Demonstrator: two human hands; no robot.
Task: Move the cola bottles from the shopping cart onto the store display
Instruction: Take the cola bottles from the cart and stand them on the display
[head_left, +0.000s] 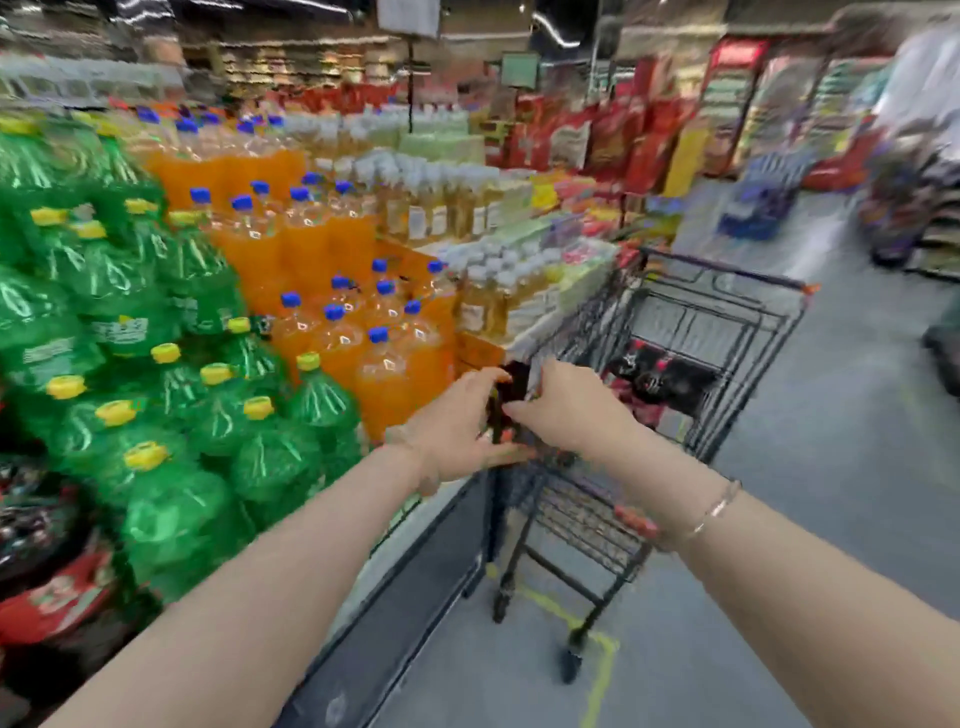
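A dark cola bottle (511, 387) is held between my two hands above the near end of the black wire shopping cart (727, 332). My left hand (457, 421) grips its left side and my right hand (566, 405) its right side; most of the bottle is hidden by them. Two more cola bottles (660, 371) with red caps lie in the cart's basket. The store display (208, 312) of stacked soda rises at the left, with dark cola bottles with red labels (47, 561) at its near lower left corner.
Green soda bottles (130, 338), orange soda bottles (332, 270) and pale yellow bottles (467, 218) fill the display next to the cart. The grey aisle floor (831, 519) opens to the right. Blurred shelves (914, 208) and a red cooler (727, 98) stand beyond.
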